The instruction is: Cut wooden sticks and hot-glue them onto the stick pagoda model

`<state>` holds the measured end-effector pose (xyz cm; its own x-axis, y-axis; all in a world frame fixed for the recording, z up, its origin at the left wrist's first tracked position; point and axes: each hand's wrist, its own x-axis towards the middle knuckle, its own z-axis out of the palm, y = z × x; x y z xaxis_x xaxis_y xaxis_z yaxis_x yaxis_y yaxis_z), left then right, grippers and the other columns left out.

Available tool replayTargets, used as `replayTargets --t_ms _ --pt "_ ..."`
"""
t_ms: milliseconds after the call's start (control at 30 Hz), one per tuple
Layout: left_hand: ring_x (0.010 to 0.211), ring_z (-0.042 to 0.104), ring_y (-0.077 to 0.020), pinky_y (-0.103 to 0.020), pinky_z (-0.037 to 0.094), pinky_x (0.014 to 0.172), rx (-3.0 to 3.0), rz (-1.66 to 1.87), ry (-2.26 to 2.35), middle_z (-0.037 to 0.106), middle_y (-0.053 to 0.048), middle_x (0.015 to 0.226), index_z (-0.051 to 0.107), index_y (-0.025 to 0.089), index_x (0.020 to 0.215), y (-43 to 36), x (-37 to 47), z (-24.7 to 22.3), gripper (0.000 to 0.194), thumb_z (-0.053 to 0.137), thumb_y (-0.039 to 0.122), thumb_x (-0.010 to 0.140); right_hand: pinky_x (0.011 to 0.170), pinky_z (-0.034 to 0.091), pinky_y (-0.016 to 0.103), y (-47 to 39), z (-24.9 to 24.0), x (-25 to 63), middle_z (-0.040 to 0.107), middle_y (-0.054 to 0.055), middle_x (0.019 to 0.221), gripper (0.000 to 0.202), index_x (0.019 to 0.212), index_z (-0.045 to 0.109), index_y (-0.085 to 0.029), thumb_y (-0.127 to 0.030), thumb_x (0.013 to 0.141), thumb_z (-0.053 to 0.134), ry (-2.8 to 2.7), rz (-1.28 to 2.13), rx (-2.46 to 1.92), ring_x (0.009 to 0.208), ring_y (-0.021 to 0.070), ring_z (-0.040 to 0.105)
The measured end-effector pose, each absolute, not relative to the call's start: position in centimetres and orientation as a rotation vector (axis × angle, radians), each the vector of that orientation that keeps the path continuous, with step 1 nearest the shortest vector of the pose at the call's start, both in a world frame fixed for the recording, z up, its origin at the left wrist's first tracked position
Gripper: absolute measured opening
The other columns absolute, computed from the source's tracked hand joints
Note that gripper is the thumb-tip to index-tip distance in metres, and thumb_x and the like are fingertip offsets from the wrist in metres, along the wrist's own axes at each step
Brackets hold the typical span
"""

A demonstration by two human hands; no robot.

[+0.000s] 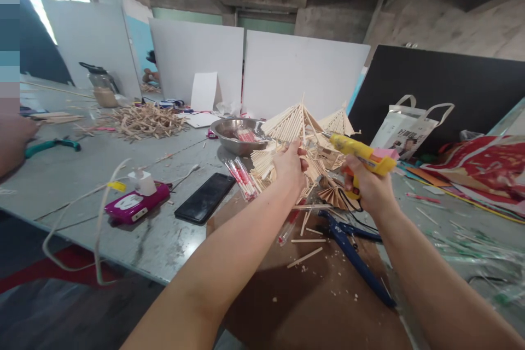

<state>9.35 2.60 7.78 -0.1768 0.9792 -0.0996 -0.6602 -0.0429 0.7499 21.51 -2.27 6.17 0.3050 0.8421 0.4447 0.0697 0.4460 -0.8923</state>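
My right hand (371, 188) grips a yellow hot glue gun (359, 152), its nozzle pointing left at a model building made of thin wooden sticks (289, 120). The model has peaked roofs of sticks laid side by side. In front of the model, my left hand (292, 167) has its fingers curled in, close under the roof edge; what they hold is hidden. Below the hands lie blue-handled pliers (356, 257) and loose sticks (305, 257) on a brown board (262, 306). Red-and-white wrapped sticks (243, 178) lie left of my left hand.
A black phone (205, 198) and a purple power strip (137, 202) with trailing white cable lie left. Behind are a metal bowl (235, 145) and a stick pile (143, 121). A white bag (404, 126) stands right. Another person's hand (14, 139) is at far left, near green-handled pliers (53, 145).
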Motion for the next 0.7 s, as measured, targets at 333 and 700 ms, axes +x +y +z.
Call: replayTargets --t_ms 333,700 --pt "0.031 0.031 -0.0014 -0.017 0.020 0.032 0.542 1.585 0.787 0.043 0.006 0.047 0.052 0.014 0.067 2.8 9.4 7.7 0.014 0.056 0.028 0.066 0.026 0.026 0.019 1.6 6.9 19.2 0.052 -0.003 0.054 0.028 0.062 0.051 -0.019 -0.045 0.060 0.060 -1.210 0.689 -0.992 0.029 0.0050 0.040" --pt "0.032 0.033 -0.0013 -0.016 0.020 0.034 0.570 1.578 0.753 0.045 0.005 0.049 0.053 0.014 0.068 2.9 9.3 7.5 0.014 0.057 0.027 0.065 0.026 0.030 0.019 1.8 7.1 19.3 0.051 -0.004 0.053 0.028 0.067 0.052 -0.020 -0.045 0.060 0.061 -1.231 0.669 -0.998 0.030 0.0048 0.040"
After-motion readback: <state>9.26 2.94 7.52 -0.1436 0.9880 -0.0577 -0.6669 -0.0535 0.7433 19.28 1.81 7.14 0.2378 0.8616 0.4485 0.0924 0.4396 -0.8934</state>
